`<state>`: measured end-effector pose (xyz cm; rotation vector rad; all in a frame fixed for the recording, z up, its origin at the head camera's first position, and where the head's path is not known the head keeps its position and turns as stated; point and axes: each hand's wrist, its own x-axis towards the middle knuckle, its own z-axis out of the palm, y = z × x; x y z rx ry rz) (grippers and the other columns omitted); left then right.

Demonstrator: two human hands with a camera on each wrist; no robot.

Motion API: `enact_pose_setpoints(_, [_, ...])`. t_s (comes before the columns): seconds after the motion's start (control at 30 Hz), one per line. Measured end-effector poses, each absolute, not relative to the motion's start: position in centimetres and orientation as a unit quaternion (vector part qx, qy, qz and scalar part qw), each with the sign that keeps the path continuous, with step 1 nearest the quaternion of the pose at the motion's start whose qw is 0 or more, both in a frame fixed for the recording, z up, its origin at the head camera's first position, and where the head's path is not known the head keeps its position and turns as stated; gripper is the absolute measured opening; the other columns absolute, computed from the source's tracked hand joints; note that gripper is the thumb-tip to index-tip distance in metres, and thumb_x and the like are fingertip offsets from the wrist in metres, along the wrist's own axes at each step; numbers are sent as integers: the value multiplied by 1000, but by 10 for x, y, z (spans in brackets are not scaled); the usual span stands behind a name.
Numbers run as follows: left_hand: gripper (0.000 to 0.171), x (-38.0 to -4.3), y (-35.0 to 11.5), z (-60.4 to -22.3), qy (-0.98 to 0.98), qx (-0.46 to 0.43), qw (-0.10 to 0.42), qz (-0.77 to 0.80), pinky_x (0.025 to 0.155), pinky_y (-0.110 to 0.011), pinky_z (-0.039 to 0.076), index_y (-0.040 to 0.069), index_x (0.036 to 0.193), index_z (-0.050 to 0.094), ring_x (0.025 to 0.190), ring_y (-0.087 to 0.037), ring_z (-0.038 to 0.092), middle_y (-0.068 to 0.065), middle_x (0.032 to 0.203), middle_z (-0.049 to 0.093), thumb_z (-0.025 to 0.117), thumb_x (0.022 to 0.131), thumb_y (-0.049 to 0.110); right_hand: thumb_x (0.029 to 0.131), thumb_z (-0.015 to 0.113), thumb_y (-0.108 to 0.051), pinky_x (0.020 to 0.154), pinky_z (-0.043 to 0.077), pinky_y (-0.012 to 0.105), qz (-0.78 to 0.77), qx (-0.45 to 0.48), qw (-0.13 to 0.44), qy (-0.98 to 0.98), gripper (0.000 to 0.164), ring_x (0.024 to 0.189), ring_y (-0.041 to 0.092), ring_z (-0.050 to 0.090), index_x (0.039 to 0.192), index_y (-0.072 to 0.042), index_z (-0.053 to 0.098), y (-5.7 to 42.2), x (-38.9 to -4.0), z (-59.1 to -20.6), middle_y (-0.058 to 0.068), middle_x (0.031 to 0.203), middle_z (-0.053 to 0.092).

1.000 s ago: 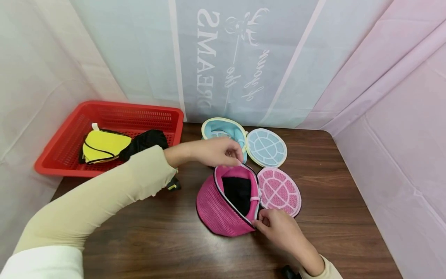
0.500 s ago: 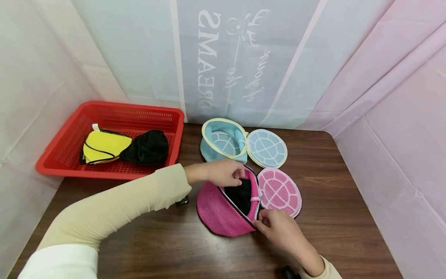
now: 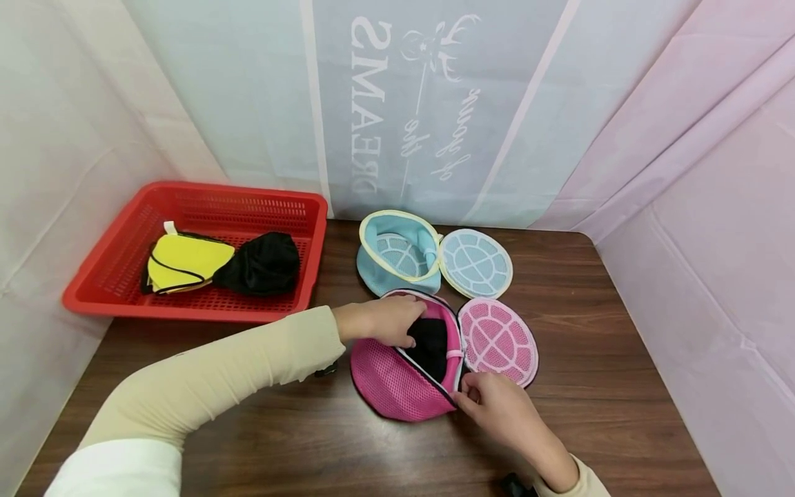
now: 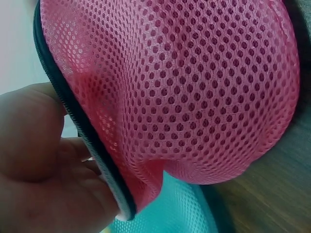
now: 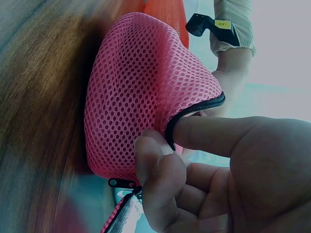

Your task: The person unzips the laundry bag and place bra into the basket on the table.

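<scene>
A pink mesh laundry bag stands on the table, its round lid unzipped and folded out to the right. Black cloth fills part of its inside. My left hand reaches over the bag's left rim, fingers spread and fairly straight at the mouth beside the cloth. In the left wrist view, this hand lies against the black zipper edge. My right hand pinches the near rim between thumb and finger. A black zipper pull hangs below that grip in the right wrist view.
Behind the pink bag stands a light blue mesh bag, its lid folded out to the right. A red plastic basket at the left holds a yellow piece with black edging and a black cloth bundle.
My left hand has let go of the far rim, moved down toward the near left, and now reaches over the bag's left rim with fingers spread. The right hand stays at the near rim.
</scene>
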<state>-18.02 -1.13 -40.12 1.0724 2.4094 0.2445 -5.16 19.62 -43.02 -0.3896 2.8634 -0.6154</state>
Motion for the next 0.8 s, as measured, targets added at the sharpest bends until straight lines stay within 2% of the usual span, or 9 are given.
enact_pose_setpoints(0.17, [57, -180, -7, -406, 885, 389, 251, 56, 97, -30, 40, 6, 129, 49, 115, -18, 48, -8, 121, 54, 70, 83, 31, 82, 71, -29, 42, 23, 19, -205, -128, 96, 966, 37, 46, -1, 31, 57, -26, 45, 196, -52, -430, -15, 49, 36])
enact_pose_setpoints(0.3, [57, -181, -5, -411, 887, 391, 244, 39, 97, -30, 40, 7, 124, 51, 114, -20, 49, -8, 118, 54, 74, 79, 34, 82, 71, -29, 42, 23, 19, -205, -125, 100, 966, 36, 47, -1, 32, 57, -26, 45, 197, -52, -430, -15, 49, 36])
enact_pose_setpoints(0.57, [43, -186, -6, -414, 878, 396, 254, 89, 84, -26, 43, 11, 100, 52, 94, -12, 52, 2, 92, 54, 81, 72, 25, 82, 72, -29, 43, 24, 19, -206, -123, 104, 965, 36, 47, -1, 32, 57, -26, 46, 198, -53, -430, -15, 49, 36])
enact_pose_setpoints(0.8, [45, -188, -4, -416, 861, 426, 265, 80, 90, -23, 43, 11, 110, 58, 100, -10, 55, 2, 101, 61, 80, 73, 22, 81, 72, -29, 42, 23, 19, -209, -127, 103, 964, 37, 47, -1, 31, 57, -25, 45, 199, -52, -430, -15, 49, 35])
